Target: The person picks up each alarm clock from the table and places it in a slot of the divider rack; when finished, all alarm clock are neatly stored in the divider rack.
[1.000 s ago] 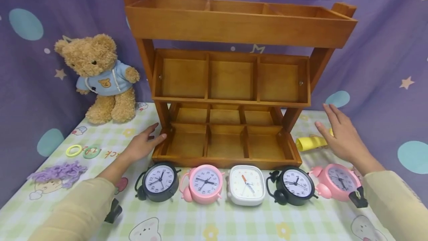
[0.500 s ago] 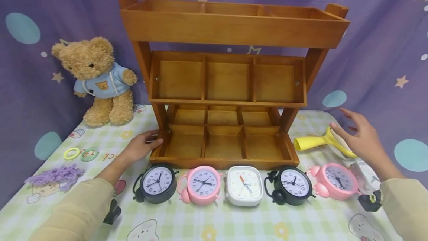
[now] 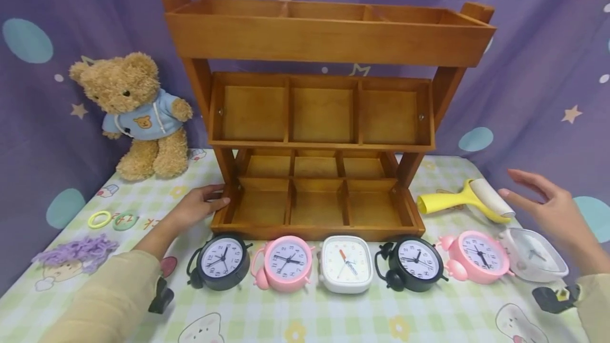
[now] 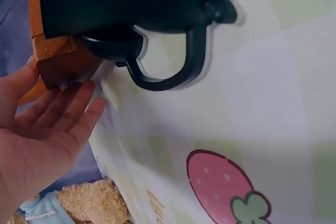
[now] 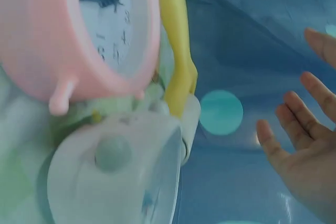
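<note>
Beside open right hand [image 3: 557, 213], lint roller [image 3: 464, 201], white clock [image 3: 535, 254]; flat-fingered left hand [image 3: 195, 208] against rack [image 3: 324, 120].

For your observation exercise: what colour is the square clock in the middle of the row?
White, square clock with an orange hand; the head view shows it best.

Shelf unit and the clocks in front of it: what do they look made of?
The shelf unit looks like stained, varnished wood: warm brown, visible grain, slight sheen. The clocks, such as the black clock and the pink clock, have smooth, evenly coloured shells, probably plastic or painted metal; the pictures cannot settle which. The left hand rests against the shelf's bottom corner.
</note>
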`<state>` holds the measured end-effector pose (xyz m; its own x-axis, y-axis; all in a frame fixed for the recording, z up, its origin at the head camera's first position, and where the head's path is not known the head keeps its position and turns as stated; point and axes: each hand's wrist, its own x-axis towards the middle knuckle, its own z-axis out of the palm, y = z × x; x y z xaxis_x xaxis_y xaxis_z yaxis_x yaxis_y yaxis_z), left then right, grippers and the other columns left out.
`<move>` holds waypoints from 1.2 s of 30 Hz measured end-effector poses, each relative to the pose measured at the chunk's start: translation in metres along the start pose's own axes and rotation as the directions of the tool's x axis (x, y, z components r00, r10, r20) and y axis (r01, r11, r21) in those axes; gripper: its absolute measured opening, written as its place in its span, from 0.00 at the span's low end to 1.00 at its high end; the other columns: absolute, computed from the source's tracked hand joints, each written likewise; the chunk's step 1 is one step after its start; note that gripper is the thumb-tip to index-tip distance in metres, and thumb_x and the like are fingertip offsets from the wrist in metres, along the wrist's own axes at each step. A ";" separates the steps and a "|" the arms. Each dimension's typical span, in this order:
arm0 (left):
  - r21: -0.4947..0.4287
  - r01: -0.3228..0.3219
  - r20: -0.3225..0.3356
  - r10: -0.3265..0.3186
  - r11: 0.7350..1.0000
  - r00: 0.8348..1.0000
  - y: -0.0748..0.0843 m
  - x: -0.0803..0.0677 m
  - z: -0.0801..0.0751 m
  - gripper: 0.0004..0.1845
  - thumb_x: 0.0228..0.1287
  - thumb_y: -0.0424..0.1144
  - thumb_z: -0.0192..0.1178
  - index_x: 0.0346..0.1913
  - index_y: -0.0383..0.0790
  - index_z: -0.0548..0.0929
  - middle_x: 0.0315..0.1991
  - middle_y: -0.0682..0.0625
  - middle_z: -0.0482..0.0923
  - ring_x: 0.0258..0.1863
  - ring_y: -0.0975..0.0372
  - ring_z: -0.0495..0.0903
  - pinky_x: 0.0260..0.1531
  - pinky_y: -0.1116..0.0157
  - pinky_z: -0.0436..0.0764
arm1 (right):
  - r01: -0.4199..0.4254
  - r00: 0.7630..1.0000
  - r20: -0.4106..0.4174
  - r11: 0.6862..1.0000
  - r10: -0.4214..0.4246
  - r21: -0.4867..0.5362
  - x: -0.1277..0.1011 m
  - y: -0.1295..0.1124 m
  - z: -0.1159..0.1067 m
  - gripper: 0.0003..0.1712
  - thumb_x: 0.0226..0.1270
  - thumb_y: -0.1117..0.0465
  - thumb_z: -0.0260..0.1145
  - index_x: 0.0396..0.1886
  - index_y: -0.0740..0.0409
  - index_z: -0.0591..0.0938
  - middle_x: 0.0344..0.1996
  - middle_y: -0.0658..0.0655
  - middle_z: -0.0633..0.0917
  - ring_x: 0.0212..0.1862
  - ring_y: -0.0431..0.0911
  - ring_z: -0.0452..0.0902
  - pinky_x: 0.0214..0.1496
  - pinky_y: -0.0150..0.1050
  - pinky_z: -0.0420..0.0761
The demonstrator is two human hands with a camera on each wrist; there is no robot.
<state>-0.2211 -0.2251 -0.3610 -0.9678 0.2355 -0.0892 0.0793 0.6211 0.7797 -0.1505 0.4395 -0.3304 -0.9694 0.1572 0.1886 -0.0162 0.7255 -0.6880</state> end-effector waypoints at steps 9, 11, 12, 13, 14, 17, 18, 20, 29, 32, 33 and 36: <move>-0.099 0.046 0.051 -0.041 0.994 0.998 -0.003 0.000 0.000 0.33 0.78 0.36 0.53 0.74 0.17 0.55 0.71 0.21 0.58 0.65 0.35 0.70 0.60 0.49 0.78 | -0.032 0.988 0.153 0.999 0.028 0.020 -0.014 0.033 -0.016 0.41 0.75 0.50 0.66 0.82 0.41 0.58 0.63 0.23 0.66 0.65 0.19 0.52 0.73 0.29 0.56; -0.103 0.041 0.053 -0.035 0.994 0.998 -0.003 0.000 -0.001 0.33 0.78 0.36 0.53 0.74 0.16 0.54 0.71 0.21 0.58 0.65 0.35 0.70 0.60 0.49 0.78 | -0.065 0.980 0.191 0.997 0.058 0.030 -0.016 0.039 -0.018 0.44 0.75 0.49 0.65 0.83 0.40 0.54 0.68 0.27 0.63 0.73 0.24 0.46 0.79 0.56 0.50; -0.104 0.040 0.056 -0.034 0.994 0.998 -0.003 0.000 0.000 0.33 0.78 0.36 0.52 0.74 0.16 0.54 0.71 0.20 0.58 0.65 0.34 0.70 0.59 0.49 0.78 | -0.078 0.976 0.205 0.996 0.069 0.037 -0.017 0.042 -0.020 0.44 0.75 0.49 0.65 0.83 0.39 0.53 0.69 0.27 0.62 0.73 0.24 0.43 0.75 0.69 0.44; -0.102 0.040 0.056 -0.035 0.994 0.998 -0.003 0.000 0.000 0.33 0.79 0.35 0.52 0.74 0.16 0.54 0.70 0.20 0.58 0.65 0.35 0.70 0.60 0.49 0.78 | -0.081 0.974 0.214 0.996 0.070 0.046 -0.018 0.044 -0.021 0.45 0.75 0.50 0.65 0.83 0.40 0.52 0.69 0.27 0.61 0.73 0.24 0.42 0.68 0.78 0.40; -0.099 0.041 0.056 -0.035 0.994 0.998 -0.003 0.000 0.000 0.33 0.79 0.35 0.52 0.74 0.16 0.54 0.70 0.20 0.59 0.65 0.34 0.70 0.60 0.49 0.78 | -0.079 0.975 0.214 0.996 0.066 0.053 -0.020 0.046 -0.022 0.46 0.75 0.51 0.66 0.83 0.40 0.52 0.68 0.26 0.61 0.73 0.23 0.41 0.67 0.79 0.38; -0.082 0.046 0.055 -0.041 0.996 0.998 -0.002 0.000 0.000 0.33 0.79 0.36 0.52 0.74 0.16 0.54 0.70 0.20 0.60 0.65 0.34 0.70 0.60 0.49 0.78 | -0.051 0.978 0.207 0.996 0.035 0.073 -0.024 0.054 -0.027 0.45 0.74 0.54 0.67 0.83 0.39 0.53 0.62 0.22 0.63 0.66 0.17 0.44 0.66 0.80 0.33; -0.079 0.047 0.055 -0.043 0.996 0.998 -0.002 0.000 0.000 0.33 0.79 0.36 0.51 0.74 0.16 0.53 0.69 0.20 0.60 0.65 0.34 0.70 0.60 0.48 0.77 | -0.041 0.980 0.198 0.997 0.026 0.070 -0.026 0.057 -0.028 0.45 0.74 0.55 0.67 0.83 0.38 0.55 0.58 0.20 0.63 0.60 0.15 0.47 0.66 0.80 0.32; -0.072 0.049 0.055 -0.045 0.996 0.997 -0.001 0.000 -0.001 0.33 0.80 0.36 0.51 0.74 0.16 0.53 0.69 0.19 0.60 0.65 0.34 0.69 0.60 0.47 0.77 | -0.022 0.982 0.188 0.998 0.012 0.055 -0.028 0.063 -0.029 0.45 0.73 0.56 0.68 0.83 0.41 0.55 0.56 0.18 0.63 0.59 0.15 0.48 0.66 0.80 0.32; -0.069 0.059 0.063 -0.055 0.996 0.997 -0.002 0.002 0.000 0.32 0.80 0.35 0.50 0.74 0.16 0.52 0.69 0.19 0.59 0.65 0.34 0.69 0.59 0.45 0.77 | -0.011 0.939 0.341 0.995 0.044 -0.097 -0.031 0.083 -0.038 0.49 0.73 0.56 0.67 0.84 0.45 0.49 0.75 0.38 0.58 0.79 0.45 0.45 0.65 0.63 0.68; -0.064 0.064 0.063 -0.060 0.996 0.996 -0.003 0.003 0.001 0.32 0.80 0.35 0.50 0.74 0.16 0.52 0.69 0.19 0.59 0.65 0.34 0.69 0.59 0.45 0.76 | 0.065 0.928 0.373 0.991 -0.017 -0.118 -0.032 0.091 -0.038 0.47 0.72 0.59 0.68 0.82 0.36 0.54 0.62 0.20 0.59 0.70 0.23 0.50 0.53 0.30 0.75; -0.063 0.064 0.062 -0.060 0.996 0.996 -0.003 0.003 0.001 0.32 0.80 0.35 0.50 0.74 0.16 0.52 0.69 0.19 0.59 0.65 0.34 0.69 0.60 0.45 0.76 | 0.088 0.924 0.380 0.989 -0.038 -0.117 -0.032 0.093 -0.038 0.47 0.71 0.61 0.69 0.81 0.33 0.56 0.55 0.15 0.57 0.62 0.14 0.49 0.52 0.30 0.75; -0.051 0.056 0.057 -0.053 0.997 0.997 -0.002 0.004 0.002 0.32 0.80 0.35 0.49 0.73 0.16 0.53 0.69 0.18 0.59 0.65 0.33 0.70 0.58 0.45 0.77 | 0.121 0.906 0.420 0.985 -0.060 -0.120 -0.034 0.096 -0.036 0.48 0.69 0.62 0.69 0.77 0.21 0.58 0.53 0.11 0.55 0.53 0.09 0.48 0.56 0.44 0.77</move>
<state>-0.2244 -0.2244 -0.3644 -0.9555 0.2441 -0.1656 0.0125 0.5943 0.8042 -0.1098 0.5277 -0.3778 -0.9798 -0.1824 -0.0823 -0.1036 0.8141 -0.5715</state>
